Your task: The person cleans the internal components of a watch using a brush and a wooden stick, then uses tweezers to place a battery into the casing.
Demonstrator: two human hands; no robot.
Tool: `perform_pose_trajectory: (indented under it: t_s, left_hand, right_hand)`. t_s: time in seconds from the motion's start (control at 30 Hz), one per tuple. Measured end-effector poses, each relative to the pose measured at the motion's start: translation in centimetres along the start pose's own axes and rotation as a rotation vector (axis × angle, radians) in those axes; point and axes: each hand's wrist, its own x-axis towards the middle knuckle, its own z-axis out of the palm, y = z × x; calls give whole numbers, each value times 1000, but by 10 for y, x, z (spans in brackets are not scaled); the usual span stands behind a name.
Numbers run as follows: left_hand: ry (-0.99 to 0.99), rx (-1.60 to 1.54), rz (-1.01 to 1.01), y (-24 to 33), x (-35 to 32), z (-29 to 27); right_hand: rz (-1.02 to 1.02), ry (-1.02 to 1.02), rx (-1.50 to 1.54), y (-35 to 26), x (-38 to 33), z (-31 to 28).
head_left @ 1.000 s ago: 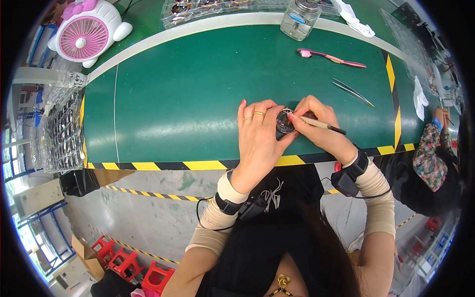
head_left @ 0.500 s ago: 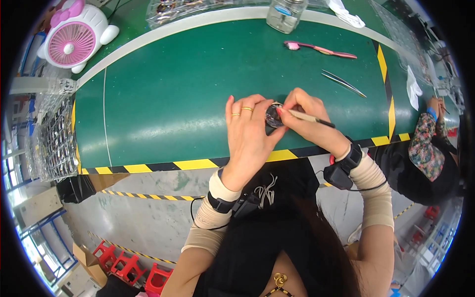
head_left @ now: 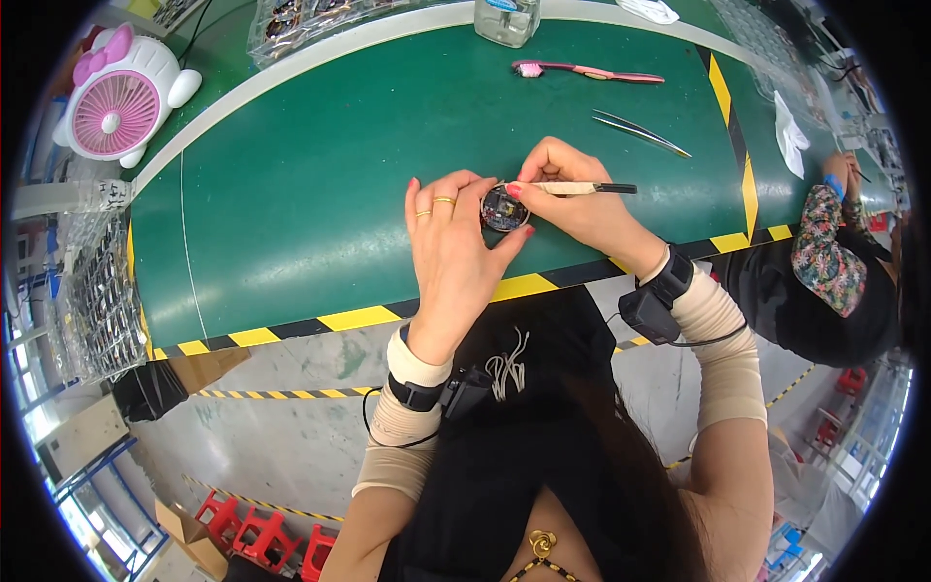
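Between the thumb and fingers of my left hand [head_left: 448, 242] is a small round circuit board [head_left: 505, 210] with a pale rim, its dark, component-covered face turned up. My right hand [head_left: 582, 206] pinches a slim tool [head_left: 613, 189] with a tan-wrapped shaft and black end. The tool lies nearly level, black end pointing right; its working tip is hidden by my fingers at the board's upper right edge. Beyond my right hand, tweezers [head_left: 642, 133] and a pink toothbrush [head_left: 587, 72] rest on the green mat [head_left: 320, 184].
A glass jar [head_left: 507, 23] stands at the far edge. Far left is a pink-and-white fan [head_left: 116, 107], with clear trays of parts [head_left: 97, 291] below it. White cloths [head_left: 790, 136] lie at right, near a co-worker's flowered sleeve [head_left: 829, 252]. Red stools [head_left: 267, 533] stand on the floor.
The view has shifted, moving most things leftward in the picture. The board's face shows more fully now, and the tool has turned from slanting to nearly level. Both hands keep their hold.
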Motion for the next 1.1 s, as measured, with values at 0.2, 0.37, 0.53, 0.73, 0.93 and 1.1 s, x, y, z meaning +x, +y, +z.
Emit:
perform_pose_trajectory:
  t_s: [0.2,0.37,0.53,0.73,0.93,1.1]
  left_hand:
    - [20,32,12,1,-2,-3]
    - [5,3,-25,5,-3,-7]
    - [26,20,-38,4,-4,-3]
    - [44,8,-25,3,-2,-1]
    - [41,-11,-33,3,-3,-1]
    - [29,16,-38,5,-1,-3]
  right_hand:
    - [21,10,115,-3,-2,-7]
    - [68,82,142,0,-6,-2]
    - [-75,3,-69,8,-7,1]
    - [-146,22,-60,2,-1,9]
    - [-232,-4,-81,9,-1,10]
    - [-174,28,-78,7,-2,10]
